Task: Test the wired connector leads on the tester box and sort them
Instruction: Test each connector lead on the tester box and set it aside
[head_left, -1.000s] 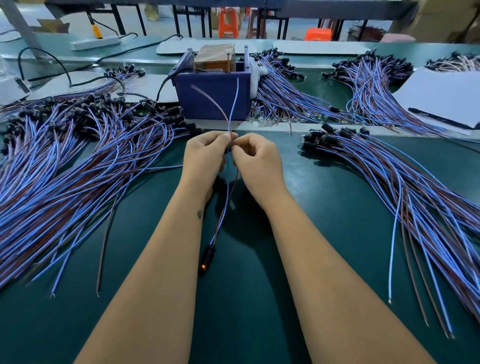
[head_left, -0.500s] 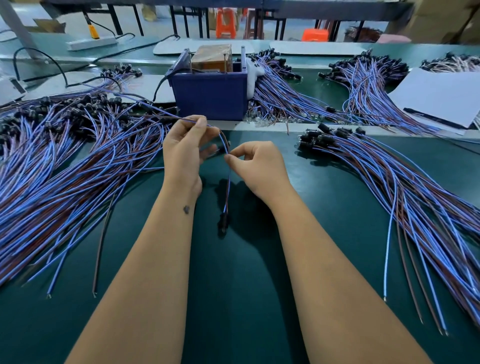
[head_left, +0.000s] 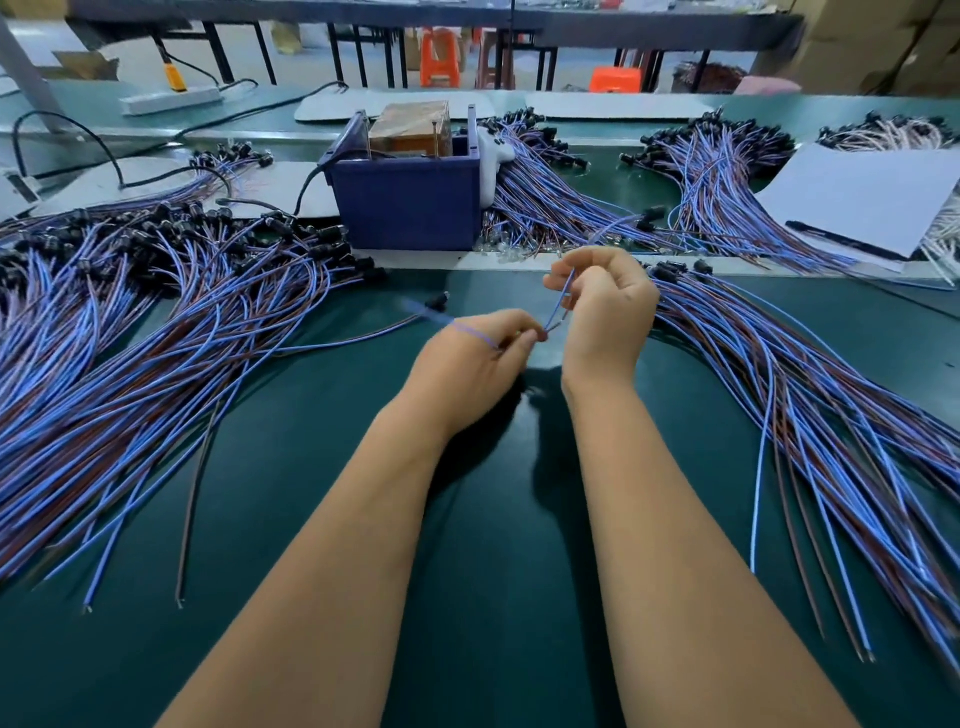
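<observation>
The tester box (head_left: 405, 208) is a dark blue bin at the back centre, with a brown block and two upright metal pins inside. In front of it my left hand (head_left: 472, 364) pinches a blue and brown lead (head_left: 467, 332). The lead's wire runs left over the back of that hand to a blurred black connector (head_left: 436, 301) just above the mat. My right hand (head_left: 605, 312) is raised a little higher and pinches thin blue and brown wires (head_left: 563, 301) between thumb and fingers. These wires reach down to my left fingertips.
A wide pile of leads (head_left: 130, 338) covers the mat on the left, and another pile (head_left: 805, 415) fans out on the right. More bundles (head_left: 717, 171) lie behind the metal strip. White paper (head_left: 862, 197) sits at the far right.
Both hands have shifted to the right and my right hand has risen. The lead's black connector, which hung below the hands, has swung up to the left of my left hand.
</observation>
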